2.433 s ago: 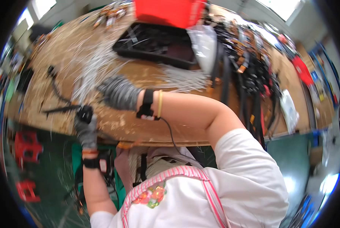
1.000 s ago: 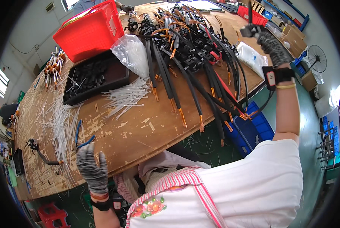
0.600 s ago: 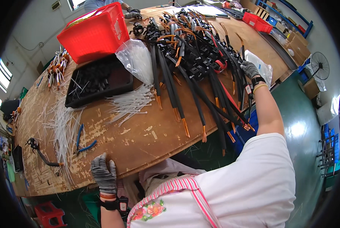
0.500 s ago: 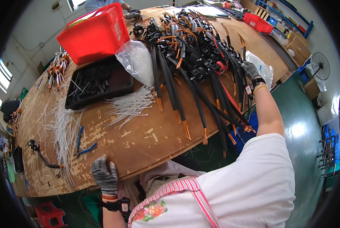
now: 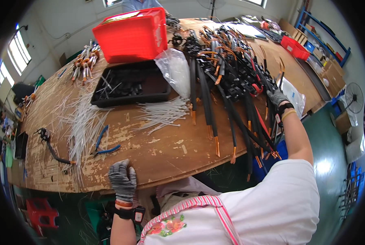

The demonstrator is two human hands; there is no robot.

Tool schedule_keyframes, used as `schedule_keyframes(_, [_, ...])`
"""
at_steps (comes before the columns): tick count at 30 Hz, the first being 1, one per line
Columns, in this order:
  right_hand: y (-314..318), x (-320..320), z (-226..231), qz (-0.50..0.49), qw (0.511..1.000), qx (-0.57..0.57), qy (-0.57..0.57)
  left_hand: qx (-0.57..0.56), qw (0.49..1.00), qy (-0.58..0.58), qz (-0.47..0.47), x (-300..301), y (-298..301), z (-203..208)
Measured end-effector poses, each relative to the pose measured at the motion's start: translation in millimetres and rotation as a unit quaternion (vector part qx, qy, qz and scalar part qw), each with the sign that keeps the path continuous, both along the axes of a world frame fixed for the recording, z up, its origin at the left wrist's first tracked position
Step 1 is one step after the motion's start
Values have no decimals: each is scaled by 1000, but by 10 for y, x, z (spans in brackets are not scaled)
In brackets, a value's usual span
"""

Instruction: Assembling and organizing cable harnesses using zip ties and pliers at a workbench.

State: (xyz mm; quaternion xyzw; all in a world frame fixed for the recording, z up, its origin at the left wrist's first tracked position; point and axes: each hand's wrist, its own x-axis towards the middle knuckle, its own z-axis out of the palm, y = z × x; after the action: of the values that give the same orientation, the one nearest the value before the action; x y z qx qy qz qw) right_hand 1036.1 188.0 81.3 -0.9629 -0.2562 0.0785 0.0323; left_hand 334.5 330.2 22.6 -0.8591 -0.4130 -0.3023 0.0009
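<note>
My left hand [image 5: 122, 179], in a grey striped glove, lies at the table's near edge with its fingers stretched out and nothing in it. Farther right, my gloved right hand [image 5: 277, 98] is at the right side of a large pile of black cables [image 5: 231, 81] with bare copper ends. Its fingers close round a black cable [image 5: 280, 80] whose copper strands point up; the fingertips are partly hidden. Blue-handled pliers [image 5: 105, 143] lie beyond my left hand. One short black cable [image 5: 55, 152] with a clip end lies to their left.
White cable ties [image 5: 162, 114] are scattered on the wooden table [image 5: 150, 157]. A black tray [image 5: 129, 99] of small black parts stands before a red crate [image 5: 129, 38], beside a clear bag [image 5: 176, 73]. A co-worker's gloved hand [image 5: 172, 21] is behind the crate. A fan [image 5: 353, 98] stands right.
The view has swung, so the table and its things sit farther right in the picture. My left hand stays at the table edge, and my right hand stays at the cable pile.
</note>
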Motion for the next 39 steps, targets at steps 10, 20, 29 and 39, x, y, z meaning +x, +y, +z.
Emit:
schedule_keyframes(10, [463, -1632, 999, 255, 938, 48, -228, -9, 999, -38, 11, -73, 17, -44])
schedule_keyframes(20, [1081, -3333, 883, 551, 778, 297, -53, -9, 999, -47, 12, -69, 31, -47])
schedule_keyframes(29, [1550, -4312, 828, 684, 671, 276, 76, -3, 999, -42, 16, -58, 36, -36])
schedule_keyframes(39, [2391, -5551, -281, 642, 515, 354, 445, -16, 996, -87, 1, -164, 71, -52])
